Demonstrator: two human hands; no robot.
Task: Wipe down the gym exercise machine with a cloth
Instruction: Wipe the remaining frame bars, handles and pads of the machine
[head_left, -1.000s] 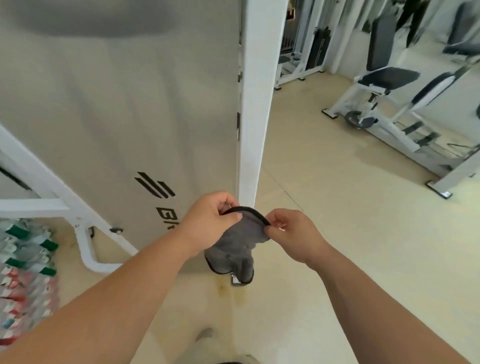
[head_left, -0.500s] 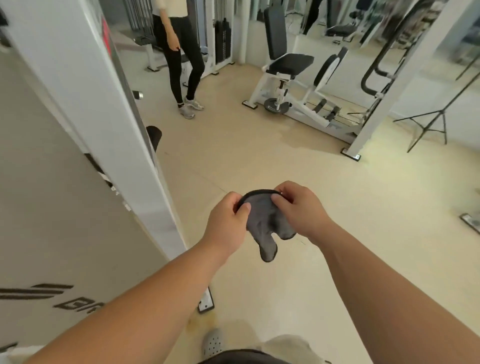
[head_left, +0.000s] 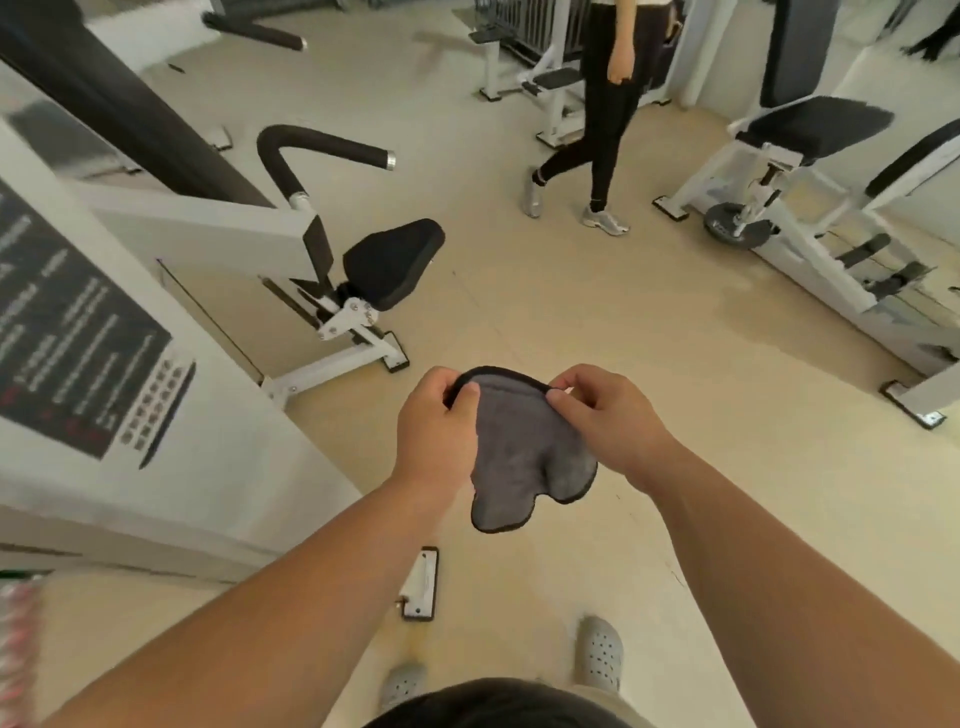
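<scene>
A grey cloth (head_left: 524, 457) with a black hem hangs in front of me at waist height. My left hand (head_left: 436, 426) pinches its upper left edge and my right hand (head_left: 608, 415) pinches its upper right edge, so the cloth droops between them. To my left stands a white exercise machine (head_left: 208, 228) with a black seat (head_left: 392, 262), a curved black padded handle (head_left: 311, 148) and a dark instruction panel (head_left: 67, 332) on its side. Neither the cloth nor my hands touch the machine.
A person in black leggings (head_left: 602, 114) stands on the beige floor ahead. Another white machine with a black seat (head_left: 810, 171) fills the right side. A metal foot plate (head_left: 421, 584) lies on the floor near my grey shoes (head_left: 602, 652).
My view has swung right, away from the machine's flat white panel, so its seat and handle now show. Both hands stay on the cloth's top edge, now slightly farther apart.
</scene>
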